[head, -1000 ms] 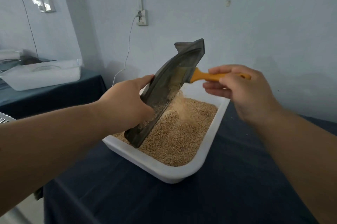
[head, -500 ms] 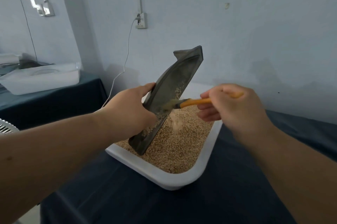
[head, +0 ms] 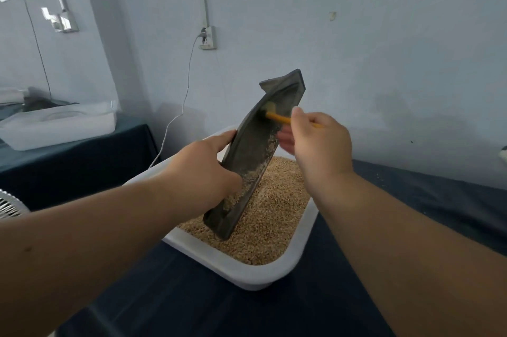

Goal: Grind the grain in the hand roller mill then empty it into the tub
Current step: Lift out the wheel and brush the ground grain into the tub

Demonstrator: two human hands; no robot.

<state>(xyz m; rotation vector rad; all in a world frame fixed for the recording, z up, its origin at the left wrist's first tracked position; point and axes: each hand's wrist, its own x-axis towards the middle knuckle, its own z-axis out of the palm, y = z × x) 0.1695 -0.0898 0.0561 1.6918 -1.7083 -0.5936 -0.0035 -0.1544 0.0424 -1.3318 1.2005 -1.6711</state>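
Gripping the dark grey tray [head: 255,155] by its left edge, my left hand [head: 203,172] hooks its thumb over the rim, the fingers hidden behind. The tray stands steeply tilted, its lower end down in the white tub [head: 299,254] at the grain [head: 274,213]. At three o'clock of the tray, my right hand [head: 322,150] pinches the orange-handled brush [head: 278,117], whose bristles touch the tray's upper end. Crushed bits cling to its lower half. A second tub [head: 55,128] sits well apart at nine o'clock.
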